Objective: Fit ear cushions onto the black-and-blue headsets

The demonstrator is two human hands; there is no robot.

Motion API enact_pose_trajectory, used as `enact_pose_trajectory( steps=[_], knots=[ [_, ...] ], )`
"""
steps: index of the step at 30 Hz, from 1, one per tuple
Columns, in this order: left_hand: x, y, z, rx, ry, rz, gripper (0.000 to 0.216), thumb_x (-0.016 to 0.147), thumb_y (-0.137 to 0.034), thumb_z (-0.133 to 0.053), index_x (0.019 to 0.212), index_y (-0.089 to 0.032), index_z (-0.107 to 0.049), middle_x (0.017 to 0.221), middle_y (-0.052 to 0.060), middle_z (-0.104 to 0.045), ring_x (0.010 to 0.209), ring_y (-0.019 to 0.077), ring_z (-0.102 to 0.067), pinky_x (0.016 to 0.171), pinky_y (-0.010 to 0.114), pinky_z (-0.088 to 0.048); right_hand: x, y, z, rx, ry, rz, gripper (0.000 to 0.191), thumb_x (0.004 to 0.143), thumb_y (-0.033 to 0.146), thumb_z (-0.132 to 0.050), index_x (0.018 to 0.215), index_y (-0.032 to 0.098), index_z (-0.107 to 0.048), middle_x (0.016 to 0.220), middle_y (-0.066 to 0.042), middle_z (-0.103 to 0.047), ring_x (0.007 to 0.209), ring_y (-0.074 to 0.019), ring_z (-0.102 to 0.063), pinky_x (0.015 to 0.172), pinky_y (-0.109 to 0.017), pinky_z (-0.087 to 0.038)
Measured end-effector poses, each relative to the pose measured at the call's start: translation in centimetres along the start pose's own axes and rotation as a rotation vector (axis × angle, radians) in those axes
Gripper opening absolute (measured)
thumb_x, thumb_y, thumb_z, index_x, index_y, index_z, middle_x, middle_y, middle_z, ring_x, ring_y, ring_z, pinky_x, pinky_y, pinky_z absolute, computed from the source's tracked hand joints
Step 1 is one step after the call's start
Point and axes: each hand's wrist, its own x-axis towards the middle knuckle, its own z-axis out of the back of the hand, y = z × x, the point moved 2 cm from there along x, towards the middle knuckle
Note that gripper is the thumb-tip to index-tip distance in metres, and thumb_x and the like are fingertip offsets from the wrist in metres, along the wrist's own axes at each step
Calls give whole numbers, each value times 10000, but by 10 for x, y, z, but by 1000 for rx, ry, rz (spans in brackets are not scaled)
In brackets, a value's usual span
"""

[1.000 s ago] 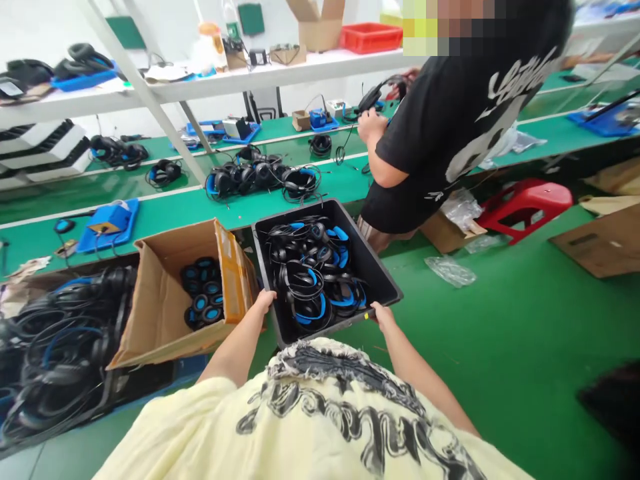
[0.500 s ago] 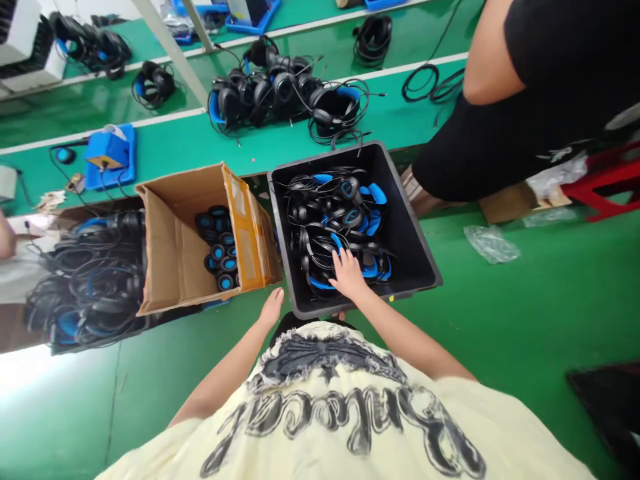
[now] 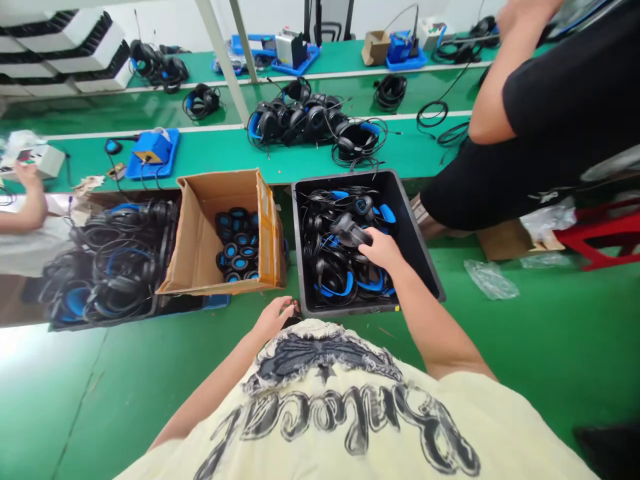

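A black plastic bin (image 3: pixel 420 233) on the green floor holds a tangle of black and blue headsets. My right hand (image 3: pixel 383 250) reaches into it and is closed on one black headset (image 3: pixel 350 230), lifted slightly above the pile. My left hand (image 3: pixel 275 315) is low at the bin's near left corner, fingers curled by my shirt; what they hold, if anything, is hidden. To the left stands an open cardboard box (image 3: pixel 200 233) with several blue and black ear pads (image 3: pixel 237 243).
A low tray of more headsets (image 3: pixel 110 267) lies at the left. The green bench (image 3: pixel 225 153) behind carries a headset pile (image 3: pixel 310 120) and a blue fixture (image 3: pixel 150 147). A person in black (image 3: pixel 550 120) works at the right; another person's arm (image 3: pixel 23 213) shows far left. A red stool (image 3: pixel 600 233) stands at the right.
My right hand has moved deeper into the bin and closed on a black headset. My left hand has curled in near my shirt. The view has tilted up slightly.
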Motion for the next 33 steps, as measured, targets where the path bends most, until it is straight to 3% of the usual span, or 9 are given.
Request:
enact_pose_trajectory(
  steps=[5, 10, 13, 18, 21, 23, 26, 29, 33],
  knots=[
    [22, -55, 3, 11, -11, -222, 442, 974, -429, -548, 1315, -159, -626, 1270, 118, -687, 1123, 243, -673, 1023, 367, -518, -68, -16, 78, 198, -149, -7, 391, 760, 317, -653, 1102, 135, -698, 969, -57, -754, 868, -219, -685, 825, -334, -523],
    [47, -117, 4, 24, -27, -425, 432, 982, -419, -557, 1315, -149, -612, 1263, 123, -680, 1119, 240, -669, 1024, 383, -522, -132, -21, 116, 344, -110, -31, 461, 711, 390, -690, 1074, 107, -711, 874, -35, -749, 790, -210, -683, 780, -343, -518],
    [53, -157, 7, 65, -83, -534, 455, 959, -418, -602, 1340, -169, -586, 1327, 133, -630, 1217, 271, -611, 1110, 453, -467, -161, -12, 142, 398, -63, -57, 466, 736, 439, -703, 1092, 137, -708, 920, -41, -764, 812, -228, -698, 769, -338, -539],
    [51, -238, 10, 172, -244, -911, 917, 802, -515, -790, 1545, -182, -366, 1513, 210, -462, 1450, 363, -416, 1217, 561, -349, -190, 27, 200, 127, -52, 41, 333, 778, 447, -683, 996, 199, -725, 909, -26, -772, 814, -242, -701, 723, -315, -525],
    [42, -288, 10, 84, -123, -1183, 1181, 708, -612, -840, 1624, -220, -206, 1614, 227, -351, 1500, 389, -356, 1220, 559, -347, -199, 64, 222, -138, -37, 176, 316, 805, 423, -663, 1038, 219, -727, 968, -22, -779, 844, -242, -713, 730, -311, -513],
    [35, -311, 11, 12, 18, -1264, 1165, 702, -599, -850, 1623, -240, -232, 1583, 220, -419, 1439, 382, -453, 1162, 531, -424, -203, 87, 225, -267, 20, 257, 327, 823, 409, -652, 1086, 228, -724, 995, -31, -781, 867, -246, -722, 732, -310, -510],
    [25, -320, 14, -87, 166, -1227, 823, 792, -467, -806, 1504, -226, -471, 1372, 168, -639, 1217, 301, -649, 1018, 431, -537, -210, 108, 218, -370, 69, 334, 369, 859, 377, -631, 1194, 234, -693, 1045, -50, -783, 908, -257, -738, 771, -325, -526],
    [16, -307, 21, -194, 116, -1244, 545, 803, -339, -786, 1305, -182, -645, 1221, 144, -717, 1103, 260, -699, 973, 385, -555, -225, 111, 204, -363, -9, 383, 503, 886, 374, -632, 1372, 254, -585, 1194, -64, -761, 1004, -280, -746, 837, -363, -561],
    [10, -288, 33, -325, 106, -1343, 448, 806, -283, -748, 1242, -198, -687, 1180, 137, -736, 1157, 283, -684, 1028, 428, -535, -251, 107, 182, -262, -67, 520, 676, 908, 394, -652, 1527, 260, -415, 1408, -80, -663, 1174, -288, -707, 961, -388, -582]
  ],
)
